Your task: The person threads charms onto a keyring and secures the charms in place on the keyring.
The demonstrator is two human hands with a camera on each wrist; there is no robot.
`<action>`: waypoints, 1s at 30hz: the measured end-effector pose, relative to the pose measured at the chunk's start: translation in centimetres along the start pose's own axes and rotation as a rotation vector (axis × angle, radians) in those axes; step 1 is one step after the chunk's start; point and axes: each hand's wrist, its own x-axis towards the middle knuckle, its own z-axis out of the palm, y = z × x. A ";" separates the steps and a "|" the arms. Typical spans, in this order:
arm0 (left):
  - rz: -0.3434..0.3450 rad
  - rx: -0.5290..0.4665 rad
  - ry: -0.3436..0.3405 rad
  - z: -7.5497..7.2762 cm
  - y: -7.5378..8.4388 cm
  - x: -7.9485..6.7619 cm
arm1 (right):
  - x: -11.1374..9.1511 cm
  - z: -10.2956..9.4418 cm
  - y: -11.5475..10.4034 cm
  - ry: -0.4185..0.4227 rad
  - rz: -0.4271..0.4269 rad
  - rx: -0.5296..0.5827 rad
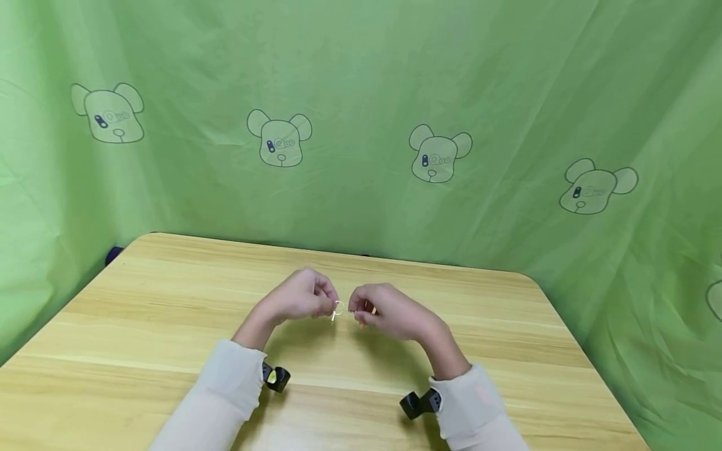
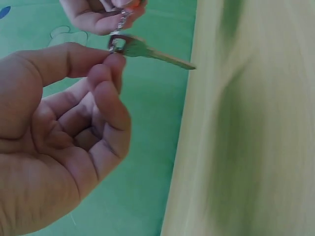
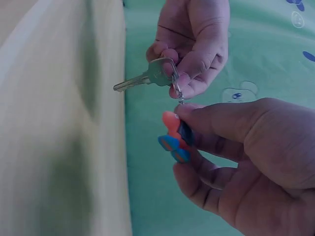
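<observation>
Above the middle of the table, my left hand [image 1: 304,294] pinches a metal key ring between thumb and fingertips. A key [image 3: 151,76] hangs on that ring, its blade sticking out sideways in both wrist views. My right hand [image 1: 392,310] pinches the short chain [image 3: 180,97] where it meets a small orange, blue and black figure charm [image 3: 174,135]. The chain links the charm to the ring, so both hands hold one keychain. In the left wrist view the charm is mostly hidden behind the right fingers; only a bit of orange shows.
A light wood-grain table [image 1: 169,300] lies under both hands. Behind it and at the sides hangs a green curtain [image 1: 361,75] printed with bear heads. A black wrist camera [image 1: 276,378] sits on the left sleeve, another camera [image 1: 417,404] on the right.
</observation>
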 end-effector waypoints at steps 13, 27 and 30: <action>-0.034 0.187 -0.098 2.3 -0.9 0.7 | 0.0 1.3 1.0 -0.178 0.067 0.002; 0.032 0.339 -0.052 5.2 -1.5 1.7 | -0.2 1.4 2.5 -0.238 0.211 -0.047; 0.022 0.356 -0.049 5.4 -1.4 1.6 | -0.2 1.5 2.8 -0.239 0.230 -0.038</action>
